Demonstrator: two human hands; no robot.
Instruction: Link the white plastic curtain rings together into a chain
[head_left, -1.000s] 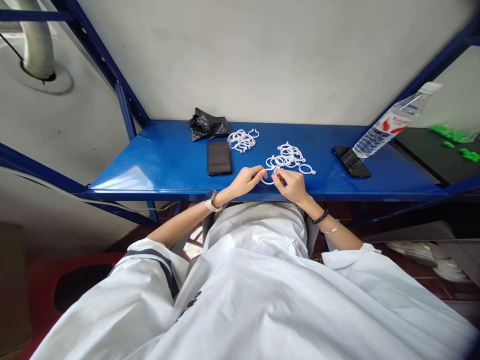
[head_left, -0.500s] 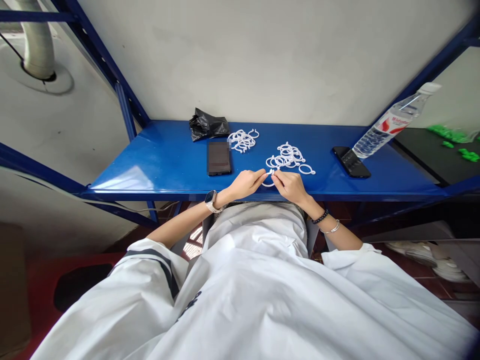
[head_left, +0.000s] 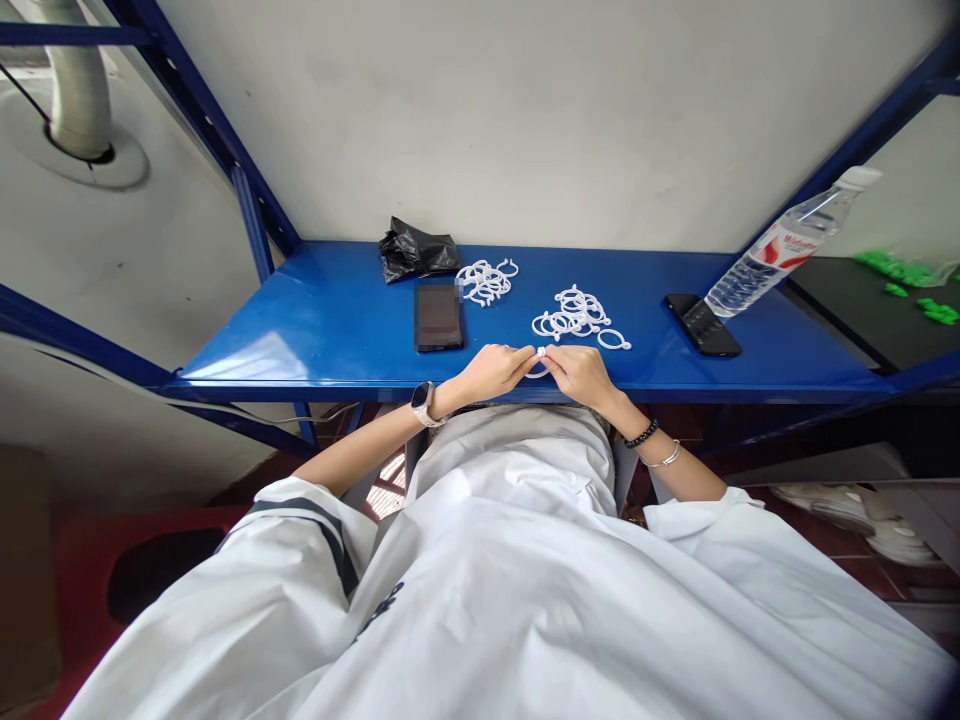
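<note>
Between my two hands is a white plastic ring (head_left: pixel 537 375), like a curtain ring, near the front edge of the table. My left hand (head_left: pixel 495 370) pinches it from the left, and my right hand (head_left: pixel 579 374) pinches it from the right. The fingertips nearly meet at a small white knob at the top of the ring, and the fingers cover part of it. Just beyond my right hand lies a pile of white rings (head_left: pixel 571 313), with a single ring (head_left: pixel 614 340) beside it. Farther back on the left is another pile of white rings (head_left: pixel 486 282), some of them with gaps.
A dark phone-like slab (head_left: pixel 439 316) and a crumpled black bag (head_left: pixel 417 252) lie left on the blue table (head_left: pixel 337 310). At the right are a black phone (head_left: pixel 703 324) and a water bottle (head_left: pixel 780 250). Green pieces (head_left: pixel 904 268) lie on a black surface far right.
My fingertips have come closer together at the ring's top, and the gap seen there before is now narrower. The piles of rings have not moved.
</note>
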